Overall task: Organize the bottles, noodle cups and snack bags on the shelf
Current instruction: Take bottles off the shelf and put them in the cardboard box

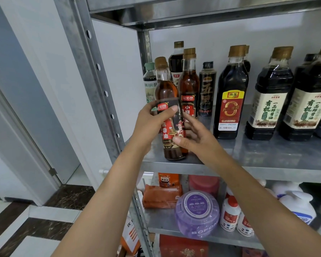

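**Both hands on the oil bottle at the shelf's front left**

The oil bottle (171, 127) stands at the front left of the metal shelf (248, 154), its base at the front edge and its brown cap leaning slightly left. The left hand (152, 123) grips it at the top of the red label, thumb laid across the front and fingers curled round the far side. The right hand (195, 138) holds it lower down, thumb pressed on the bottom of the label and fingers wrapped behind.

Just behind and touching it stands a twin bottle (189, 89) with the same label. Further back are a green-capped bottle (149, 80) and a tall dark bottle (176, 62). To the right come a slim black bottle (207, 89), a vinegar bottle (230, 101) with a red and yellow label, then two soy bottles (269, 101) side by side.

On the shelf below lie an orange pack (161, 197), a purple tub (197, 214) and white bottles (230, 214) with red caps. A punched steel post (100, 80) rises at the left.
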A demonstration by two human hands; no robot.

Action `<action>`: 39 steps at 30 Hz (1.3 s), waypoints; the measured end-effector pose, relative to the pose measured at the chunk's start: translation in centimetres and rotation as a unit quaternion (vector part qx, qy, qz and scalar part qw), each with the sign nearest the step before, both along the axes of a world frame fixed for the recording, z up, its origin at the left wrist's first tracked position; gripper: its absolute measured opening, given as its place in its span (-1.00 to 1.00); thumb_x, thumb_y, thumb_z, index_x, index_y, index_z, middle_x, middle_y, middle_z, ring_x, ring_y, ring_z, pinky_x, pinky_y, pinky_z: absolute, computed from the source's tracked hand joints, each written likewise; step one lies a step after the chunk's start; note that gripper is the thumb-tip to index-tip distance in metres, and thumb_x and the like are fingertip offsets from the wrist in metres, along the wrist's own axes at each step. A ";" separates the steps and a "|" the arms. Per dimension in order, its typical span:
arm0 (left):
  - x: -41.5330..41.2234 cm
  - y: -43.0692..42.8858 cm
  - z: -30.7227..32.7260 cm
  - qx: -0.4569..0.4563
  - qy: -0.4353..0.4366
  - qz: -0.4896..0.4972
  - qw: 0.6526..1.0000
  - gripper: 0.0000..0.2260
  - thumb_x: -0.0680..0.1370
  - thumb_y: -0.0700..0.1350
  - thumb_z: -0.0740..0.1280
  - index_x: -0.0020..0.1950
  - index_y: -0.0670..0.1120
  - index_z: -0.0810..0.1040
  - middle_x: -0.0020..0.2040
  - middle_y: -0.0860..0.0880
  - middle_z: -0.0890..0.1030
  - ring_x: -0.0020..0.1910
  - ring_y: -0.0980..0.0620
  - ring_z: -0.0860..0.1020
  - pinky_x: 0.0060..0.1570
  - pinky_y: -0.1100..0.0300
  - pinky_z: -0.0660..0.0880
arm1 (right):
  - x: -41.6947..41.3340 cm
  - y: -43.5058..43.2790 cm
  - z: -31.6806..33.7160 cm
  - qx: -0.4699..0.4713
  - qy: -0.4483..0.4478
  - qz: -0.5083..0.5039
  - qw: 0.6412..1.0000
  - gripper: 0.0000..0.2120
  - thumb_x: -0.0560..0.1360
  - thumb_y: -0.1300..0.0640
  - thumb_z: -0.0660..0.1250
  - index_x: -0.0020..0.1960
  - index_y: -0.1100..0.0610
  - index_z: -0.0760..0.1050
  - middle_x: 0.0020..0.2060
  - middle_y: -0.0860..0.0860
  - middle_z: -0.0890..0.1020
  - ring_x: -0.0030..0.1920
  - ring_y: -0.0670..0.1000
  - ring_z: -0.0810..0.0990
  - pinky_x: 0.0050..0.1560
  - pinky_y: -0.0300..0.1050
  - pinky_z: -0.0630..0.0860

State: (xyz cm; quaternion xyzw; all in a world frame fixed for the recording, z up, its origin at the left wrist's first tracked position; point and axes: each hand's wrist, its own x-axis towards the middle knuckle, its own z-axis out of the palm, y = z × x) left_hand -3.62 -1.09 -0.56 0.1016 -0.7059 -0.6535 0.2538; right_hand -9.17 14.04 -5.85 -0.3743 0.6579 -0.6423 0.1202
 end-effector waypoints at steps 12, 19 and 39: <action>0.4 -0.7 -0.6 0.030 0.003 -0.055 0.998 -0.72 0.64 -0.06 0.31 0.33 -0.09 0.52 0.11 -0.07 0.71 0.06 -0.03 0.69 0.04 0.13 0.61 | -0.4 -0.3 -0.4 0.021 -0.016 0.007 1.000 -0.27 0.31 -0.05 0.47 0.43 -0.21 0.27 0.20 -0.18 0.58 0.24 -0.12 0.59 0.29 -0.04 0.55; 0.3 -0.6 -1.0 0.002 0.006 -0.068 0.998 -0.65 0.58 -0.08 0.40 0.35 -0.10 0.49 0.14 -0.07 0.69 0.10 -0.02 0.68 0.14 0.07 0.59 | -0.6 -0.3 -0.6 0.013 -0.014 0.009 1.000 -0.32 0.32 -0.08 0.47 0.36 -0.31 0.27 0.26 -0.10 0.56 0.23 -0.11 0.60 0.09 -0.19 0.57; 0.5 -0.2 -0.4 -0.021 0.069 -0.025 0.997 -0.64 0.48 -0.25 0.50 0.25 -0.18 0.57 0.05 -0.13 0.72 0.04 -0.11 0.70 0.10 0.01 0.62 | 0.7 -0.2 0.3 -0.019 -0.017 -0.027 0.999 -0.20 0.28 -0.13 0.52 0.48 -0.12 0.35 0.32 -0.05 0.54 0.29 -0.04 0.56 0.33 0.08 0.52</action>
